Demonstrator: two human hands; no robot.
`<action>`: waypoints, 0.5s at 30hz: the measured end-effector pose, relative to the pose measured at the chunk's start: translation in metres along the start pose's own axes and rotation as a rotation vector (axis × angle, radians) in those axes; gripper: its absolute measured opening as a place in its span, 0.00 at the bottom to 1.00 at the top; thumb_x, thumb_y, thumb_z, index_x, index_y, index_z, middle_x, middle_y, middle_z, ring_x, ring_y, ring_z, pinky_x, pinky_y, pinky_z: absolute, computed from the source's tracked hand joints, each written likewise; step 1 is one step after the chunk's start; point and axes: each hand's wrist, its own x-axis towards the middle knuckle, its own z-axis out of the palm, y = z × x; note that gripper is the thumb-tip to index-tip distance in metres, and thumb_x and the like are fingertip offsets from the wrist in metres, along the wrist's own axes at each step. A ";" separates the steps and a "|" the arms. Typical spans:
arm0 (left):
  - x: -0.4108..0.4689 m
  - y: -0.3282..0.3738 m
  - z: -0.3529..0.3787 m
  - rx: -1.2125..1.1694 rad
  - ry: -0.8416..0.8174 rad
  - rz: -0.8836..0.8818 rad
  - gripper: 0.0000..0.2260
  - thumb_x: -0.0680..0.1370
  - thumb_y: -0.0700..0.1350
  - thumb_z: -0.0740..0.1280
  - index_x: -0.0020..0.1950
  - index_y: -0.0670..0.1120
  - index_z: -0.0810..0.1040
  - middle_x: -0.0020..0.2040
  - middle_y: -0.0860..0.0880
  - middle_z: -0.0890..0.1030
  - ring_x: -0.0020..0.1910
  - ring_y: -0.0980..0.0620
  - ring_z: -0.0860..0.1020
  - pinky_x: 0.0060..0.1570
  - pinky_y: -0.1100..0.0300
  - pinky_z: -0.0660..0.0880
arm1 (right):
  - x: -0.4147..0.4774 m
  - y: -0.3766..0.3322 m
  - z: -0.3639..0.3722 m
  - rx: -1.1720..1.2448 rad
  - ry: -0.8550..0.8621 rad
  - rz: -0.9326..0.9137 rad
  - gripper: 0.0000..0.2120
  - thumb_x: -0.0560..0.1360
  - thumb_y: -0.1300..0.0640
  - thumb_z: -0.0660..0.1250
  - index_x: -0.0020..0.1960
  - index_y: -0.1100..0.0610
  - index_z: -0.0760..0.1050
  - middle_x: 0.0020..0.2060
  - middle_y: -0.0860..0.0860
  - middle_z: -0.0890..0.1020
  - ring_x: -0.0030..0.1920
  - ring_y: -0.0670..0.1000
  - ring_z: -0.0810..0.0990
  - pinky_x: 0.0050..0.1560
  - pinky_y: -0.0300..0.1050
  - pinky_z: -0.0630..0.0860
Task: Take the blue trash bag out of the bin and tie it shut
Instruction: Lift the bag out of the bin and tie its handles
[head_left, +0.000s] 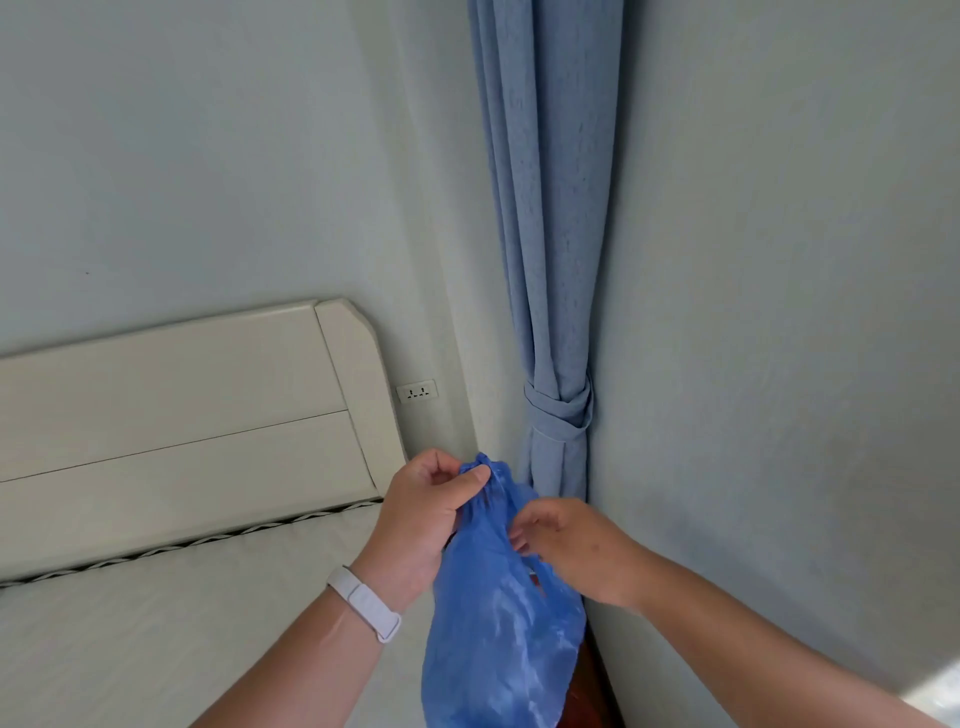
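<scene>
The blue trash bag hangs in the air at the lower middle of the head view, its body full and its top gathered into a narrow neck. My left hand, with a white band on the wrist, pinches the gathered top between thumb and fingers. My right hand holds the bag's neck from the right side, a little lower, its fingers curled into the plastic. The bin is not in view.
A white bed with a cream headboard lies at the left. A wall socket sits beside it. A tied blue curtain hangs in the corner behind the bag. A dark wooden surface shows under the bag.
</scene>
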 end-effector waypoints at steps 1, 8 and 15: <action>0.000 0.000 0.000 -0.003 0.000 0.012 0.12 0.71 0.36 0.73 0.31 0.46 0.75 0.37 0.31 0.76 0.41 0.40 0.75 0.44 0.42 0.73 | 0.001 -0.001 0.002 0.053 -0.019 0.028 0.11 0.77 0.64 0.59 0.47 0.56 0.81 0.40 0.51 0.85 0.40 0.44 0.83 0.49 0.40 0.78; -0.004 -0.002 -0.005 0.006 0.001 0.059 0.10 0.65 0.46 0.75 0.31 0.47 0.75 0.36 0.39 0.76 0.37 0.43 0.74 0.41 0.47 0.71 | 0.004 -0.008 0.007 0.135 -0.051 -0.006 0.09 0.78 0.57 0.64 0.55 0.49 0.80 0.36 0.57 0.82 0.36 0.51 0.80 0.41 0.45 0.77; -0.009 -0.005 -0.006 0.015 0.046 0.055 0.12 0.68 0.47 0.75 0.35 0.44 0.74 0.35 0.39 0.77 0.36 0.42 0.76 0.41 0.41 0.76 | 0.007 -0.015 0.024 0.237 0.098 -0.240 0.19 0.78 0.65 0.58 0.55 0.44 0.79 0.43 0.53 0.85 0.34 0.48 0.79 0.39 0.43 0.78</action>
